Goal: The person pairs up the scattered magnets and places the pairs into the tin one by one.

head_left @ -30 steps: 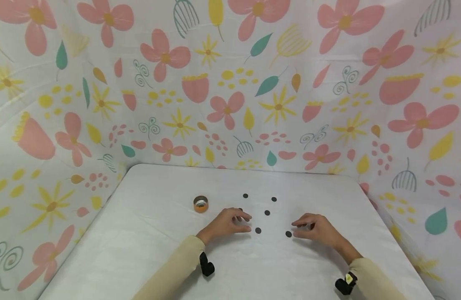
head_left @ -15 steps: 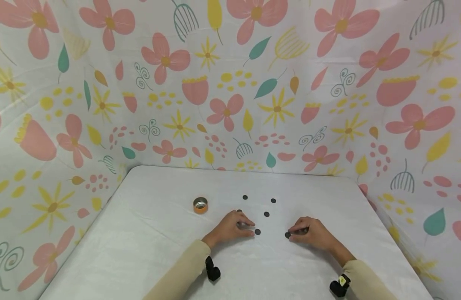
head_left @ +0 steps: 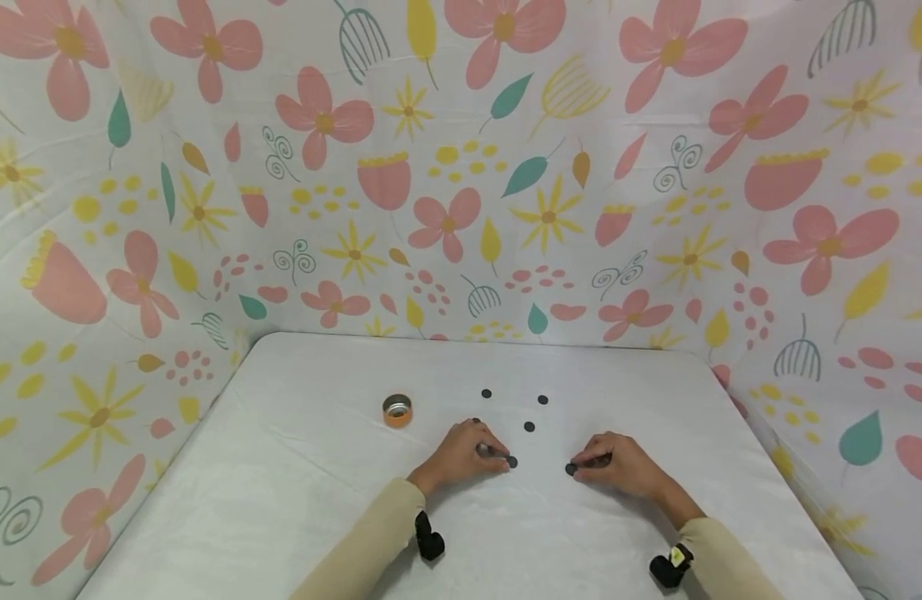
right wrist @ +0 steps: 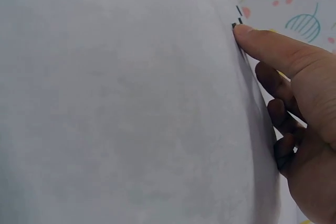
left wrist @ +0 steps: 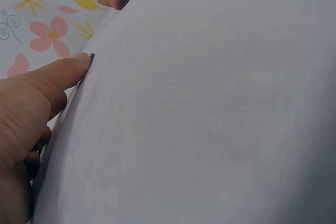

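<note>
In the head view my left hand [head_left: 461, 452] lies low over the white table, its thumb and index finger pinching the edge of a small black disc [head_left: 512, 462]. Opposite it, my right hand [head_left: 618, 463] pinches a second black disc [head_left: 571, 469] between thumb and index fingertip. The left wrist view catches the left thumb [left wrist: 68, 72] right at a thin dark disc edge [left wrist: 93, 56]. From the right wrist, the right thumb [right wrist: 278, 48] meets a disc edge [right wrist: 234, 25]. Both discs are at table level.
Farther back lie more black discs: one at the back left [head_left: 487, 393], one at the back right [head_left: 543, 400], and a middle disc [head_left: 529, 427]. Another disc [head_left: 476, 421] is partly hidden behind the left hand. An orange-sided round tin [head_left: 397, 411] stands left. Floral cloth [head_left: 446, 167] surrounds the table [head_left: 281, 450].
The right hand has moved left to its disc and its fingers have closed on it. My left hand has moved right, and its fingertips now pinch the near disc.
</note>
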Available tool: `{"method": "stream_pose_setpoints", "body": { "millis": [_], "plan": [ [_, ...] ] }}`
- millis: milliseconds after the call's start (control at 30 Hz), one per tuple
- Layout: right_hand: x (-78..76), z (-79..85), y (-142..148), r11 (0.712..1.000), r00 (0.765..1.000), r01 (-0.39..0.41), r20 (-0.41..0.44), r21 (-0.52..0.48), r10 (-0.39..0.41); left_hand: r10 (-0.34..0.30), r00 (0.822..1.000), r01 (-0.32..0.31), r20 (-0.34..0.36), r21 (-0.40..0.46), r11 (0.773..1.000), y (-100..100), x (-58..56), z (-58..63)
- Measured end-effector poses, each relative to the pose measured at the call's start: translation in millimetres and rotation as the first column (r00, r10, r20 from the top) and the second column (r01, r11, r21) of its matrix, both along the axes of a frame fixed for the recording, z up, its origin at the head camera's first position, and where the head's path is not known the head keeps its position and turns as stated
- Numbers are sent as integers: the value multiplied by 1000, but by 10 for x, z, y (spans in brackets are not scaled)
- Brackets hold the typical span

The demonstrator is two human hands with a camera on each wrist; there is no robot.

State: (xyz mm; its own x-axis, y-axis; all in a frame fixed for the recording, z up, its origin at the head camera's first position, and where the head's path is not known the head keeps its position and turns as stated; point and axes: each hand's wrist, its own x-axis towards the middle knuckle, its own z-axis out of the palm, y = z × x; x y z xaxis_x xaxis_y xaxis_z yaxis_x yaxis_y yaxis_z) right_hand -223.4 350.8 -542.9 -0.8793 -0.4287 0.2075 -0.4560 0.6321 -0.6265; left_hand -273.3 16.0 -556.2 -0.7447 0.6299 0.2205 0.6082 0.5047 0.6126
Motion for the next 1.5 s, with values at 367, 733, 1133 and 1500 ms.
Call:
{"method": "stream_pose_setpoints", "body": {
  "millis": [367, 733, 1133, 1500],
  "plan": [
    [-28, 81, -78, 999, 999, -8, 37, 50, 6, -20, 1000, 20, -14, -28, 999, 50, 3, -7],
    [-56, 11, -228, 997, 997, -71, 4, -2, 71, -15, 1000, 16, 13, -51, 999, 226, 70, -2],
    [-111, 49, -420, 995, 995, -101, -21, 2, 101, -24, 998, 21, -65, -43, 999, 295, 49, -5],
    [-120, 40, -479, 996, 996, -92, -4, -13, 92, -54, 997, 52, -54, -45, 998, 342, 17, -20]
  ]
}}
